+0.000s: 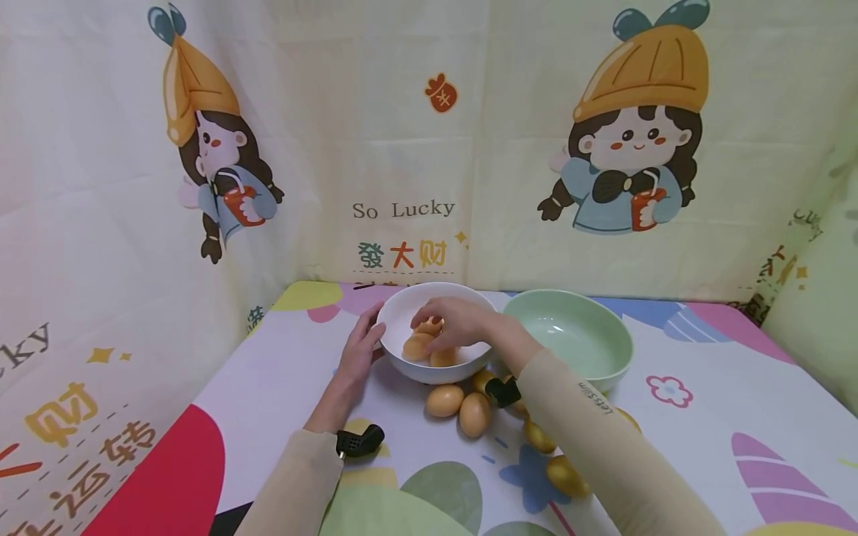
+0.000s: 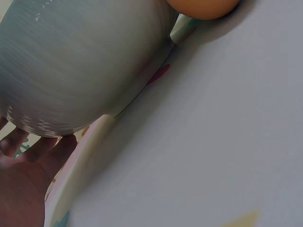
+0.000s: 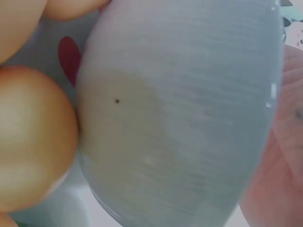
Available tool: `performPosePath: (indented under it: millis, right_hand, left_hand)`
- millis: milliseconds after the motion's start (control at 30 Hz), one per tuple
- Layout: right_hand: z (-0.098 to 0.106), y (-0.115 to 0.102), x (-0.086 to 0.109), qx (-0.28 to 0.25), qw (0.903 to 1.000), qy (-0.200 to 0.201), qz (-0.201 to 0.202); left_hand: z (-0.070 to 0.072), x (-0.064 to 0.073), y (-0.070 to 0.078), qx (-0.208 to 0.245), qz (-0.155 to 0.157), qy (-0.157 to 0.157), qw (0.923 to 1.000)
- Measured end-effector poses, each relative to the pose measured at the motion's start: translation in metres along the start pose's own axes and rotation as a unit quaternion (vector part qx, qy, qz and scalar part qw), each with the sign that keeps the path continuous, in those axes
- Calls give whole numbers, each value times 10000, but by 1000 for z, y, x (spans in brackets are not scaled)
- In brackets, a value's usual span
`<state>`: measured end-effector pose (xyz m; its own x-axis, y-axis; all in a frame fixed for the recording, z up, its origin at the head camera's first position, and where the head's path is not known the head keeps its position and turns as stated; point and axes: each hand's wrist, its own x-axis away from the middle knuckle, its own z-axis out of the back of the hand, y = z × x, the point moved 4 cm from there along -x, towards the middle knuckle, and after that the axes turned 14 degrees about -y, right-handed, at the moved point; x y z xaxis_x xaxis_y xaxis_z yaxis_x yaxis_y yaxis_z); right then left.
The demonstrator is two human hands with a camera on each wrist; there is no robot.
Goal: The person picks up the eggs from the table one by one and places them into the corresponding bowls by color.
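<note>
A white bowl (image 1: 429, 374) stands on the table with several brown eggs (image 1: 417, 347) inside. My left hand (image 1: 360, 346) holds the bowl at its left side, thumb by the rim; the left wrist view shows its fingertips against the outer wall. Over the bowl, my right hand (image 1: 456, 321) reaches down from the right. Its fingers and thumb curl around an egg (image 1: 430, 326), which they partly cover. In the right wrist view the outer wall of the bowl (image 3: 180, 118) blocks the fingertips, and the palm shows past its rim.
A pale green bowl (image 1: 570, 327) stands right of the white one. Brown eggs (image 1: 475, 415) lie in front of the bowls, and golden eggs (image 1: 566, 476) lie partly under the right forearm. A patterned cloth (image 1: 402, 149) hangs behind the table (image 1: 670, 447).
</note>
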<state>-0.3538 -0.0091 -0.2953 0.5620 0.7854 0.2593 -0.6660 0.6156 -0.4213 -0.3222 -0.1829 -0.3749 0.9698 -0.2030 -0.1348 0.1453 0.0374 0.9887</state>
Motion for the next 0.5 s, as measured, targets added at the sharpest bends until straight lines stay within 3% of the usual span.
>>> performPosePath:
  millis: [333, 500]
  right_hand:
    - [8, -4, 15, 165, 9988, 157, 436]
    - [12, -6, 27, 320, 9957, 376, 786]
  left_hand:
    - [-10, 10, 24, -9, 133, -199, 9997]
    - [-7, 9, 18, -18, 127, -147, 9998]
